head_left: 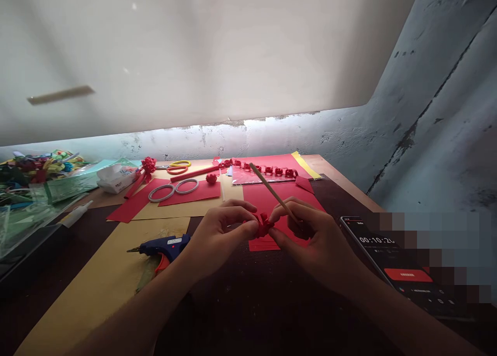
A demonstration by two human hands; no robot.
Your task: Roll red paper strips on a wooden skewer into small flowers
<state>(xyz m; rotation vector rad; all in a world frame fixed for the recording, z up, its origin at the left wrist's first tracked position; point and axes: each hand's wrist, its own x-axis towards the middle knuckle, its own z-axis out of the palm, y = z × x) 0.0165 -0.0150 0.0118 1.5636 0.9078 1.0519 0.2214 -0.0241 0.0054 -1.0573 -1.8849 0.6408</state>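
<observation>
we held a red paper piece (264, 226) between our two hands, its upright petals showing in the gap between the fingertips. it was in front of us at the near end of a red sheet (281, 203) on the dark table (248, 314); whether it touched the sheet we could not tell. our left hand (223, 229) pinched it between thumb and fingers. our right hand (310, 221) had its thumb and forefinger tips against the other side, and the same hand gripped a thin stick (272, 191), which slanted up and to the left past the knuckles. its lower end was hidden in the palm.

beside our left wrist we had a blue glue gun (165, 245), nozzle pointing left, on a tan sheet (89, 273). to our right was a phone (392, 262), its timer lit. beyond our hands lay a red chain (267, 169) on a clear packet, a red ball (212, 178), two pale rings (173, 191) close together, and scissors (179, 165) with red and yellow handles. farther left we saw a red flower (148, 164) on a stem, next to a tissue pack (116, 178).
</observation>
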